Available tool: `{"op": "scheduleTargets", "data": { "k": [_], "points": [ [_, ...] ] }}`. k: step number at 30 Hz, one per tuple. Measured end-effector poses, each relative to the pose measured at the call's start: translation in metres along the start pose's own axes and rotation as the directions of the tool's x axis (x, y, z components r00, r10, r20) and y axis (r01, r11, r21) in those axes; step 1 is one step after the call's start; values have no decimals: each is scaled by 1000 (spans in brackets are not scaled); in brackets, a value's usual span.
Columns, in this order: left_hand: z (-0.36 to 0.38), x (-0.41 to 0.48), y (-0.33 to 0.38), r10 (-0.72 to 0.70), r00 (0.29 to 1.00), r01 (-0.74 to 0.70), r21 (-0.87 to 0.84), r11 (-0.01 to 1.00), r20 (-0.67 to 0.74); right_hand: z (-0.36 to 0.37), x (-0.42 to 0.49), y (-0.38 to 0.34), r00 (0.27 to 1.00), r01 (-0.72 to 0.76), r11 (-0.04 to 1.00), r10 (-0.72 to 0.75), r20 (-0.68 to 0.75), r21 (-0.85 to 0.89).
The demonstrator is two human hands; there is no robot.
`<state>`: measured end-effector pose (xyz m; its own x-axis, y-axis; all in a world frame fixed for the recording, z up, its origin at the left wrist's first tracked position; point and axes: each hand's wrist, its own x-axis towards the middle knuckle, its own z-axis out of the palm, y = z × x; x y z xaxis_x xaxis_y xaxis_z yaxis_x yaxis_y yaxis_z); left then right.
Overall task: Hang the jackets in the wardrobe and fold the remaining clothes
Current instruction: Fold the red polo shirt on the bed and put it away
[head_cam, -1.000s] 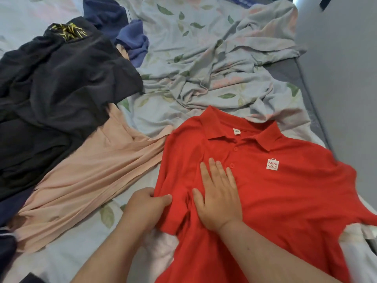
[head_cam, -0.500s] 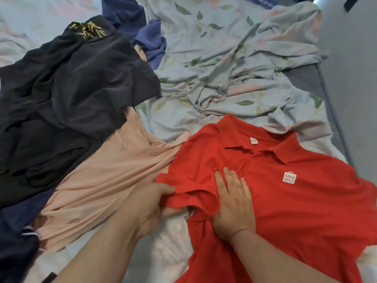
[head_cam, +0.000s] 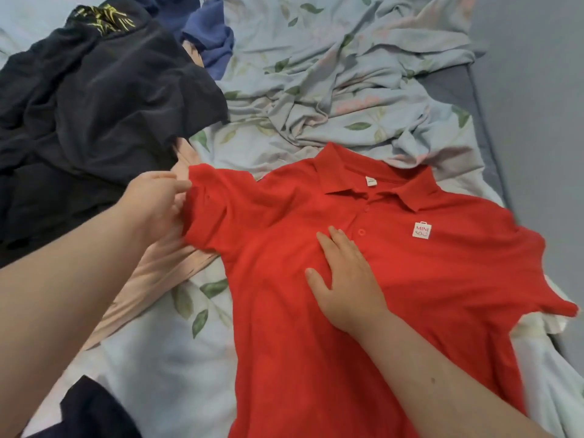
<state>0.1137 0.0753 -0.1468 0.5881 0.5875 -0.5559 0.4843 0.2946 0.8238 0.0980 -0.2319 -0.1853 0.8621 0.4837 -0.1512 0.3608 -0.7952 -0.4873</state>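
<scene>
Leaf-print bedding is lying rumpled on the bed, dark clothes heaped at left. Front-up near the middle, the red polo is lying under the right hand, fingers flat; the left hand is pinching its sleeve.

The bed is covered by a pale blue sheet printed with green leaves, bunched into rumpled folds toward the far side. A red polo shirt lies front up on the sheet, collar toward the far end. Left of it a peach garment lies stretched across the sheet, its upper part under a heap of dark clothes. A blue garment lies beyond the heap. A dark navy piece sits at the near left edge.
</scene>
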Motion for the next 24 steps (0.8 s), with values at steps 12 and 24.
{"op": "scheduleTargets", "data": {
  "k": [12, 24],
  "points": [
    [-23, -239, -184, -17, 999, -12, 534, 846, 49, -30, -255, 83, 502, -785, 557, 829, -248, 271],
    [-38, -273, -207, -447, 873, 361, 356, 862, 196, -56, -283, 127, 706, -588, 381, 673, 223, 714]
  ]
}}
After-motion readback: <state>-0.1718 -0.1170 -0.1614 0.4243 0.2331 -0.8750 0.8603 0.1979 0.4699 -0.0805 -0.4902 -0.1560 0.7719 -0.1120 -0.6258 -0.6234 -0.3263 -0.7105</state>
